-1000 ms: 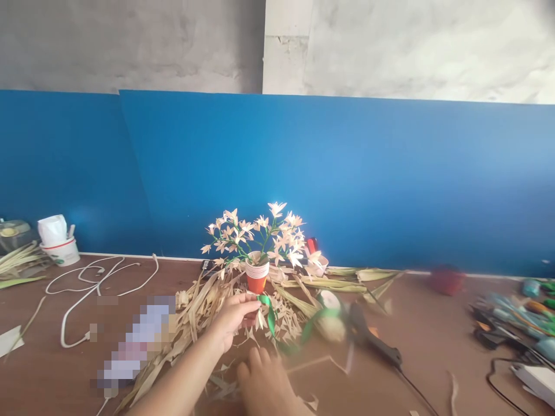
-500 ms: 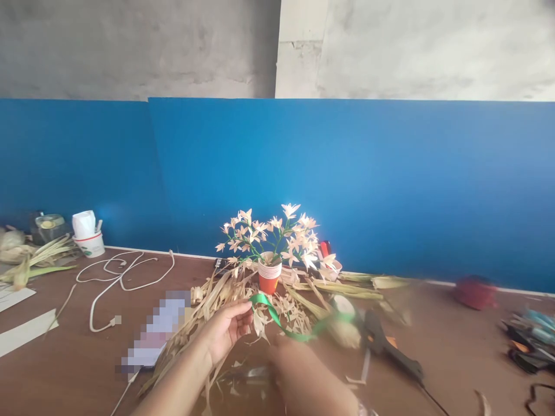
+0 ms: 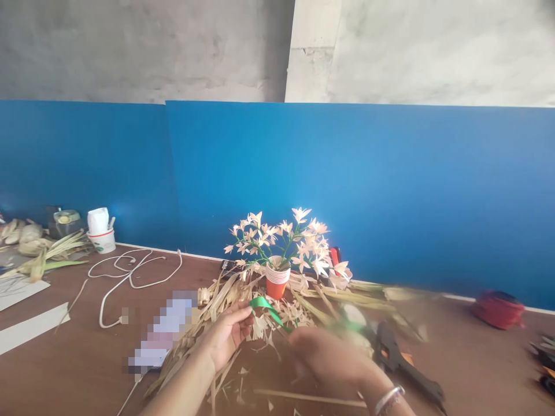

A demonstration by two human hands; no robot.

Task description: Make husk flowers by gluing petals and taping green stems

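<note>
Narrow, glossy green ribbon pinched in the bare left hand

The left hand grips the ribbon's near end between thumb and index finger, its other fingers curled loosely beneath. From there the ribbon arches and slopes down to the bare right hand, which is motion-blurred; whether that hand grips it, I cannot tell. A shiny silver bracelet circles the right wrist.

The ribbon lies in front of an upright orange-red paper cup with stacked white rims, from which pale, pointed-petalled flowers on green stems spread to both sides. Dry, tan husk strips lie around the cup's base, on the brown tabletop.

Just right of the right hand lies a black glue gun; nearer the front is a thin, straw-coloured stick.
</note>
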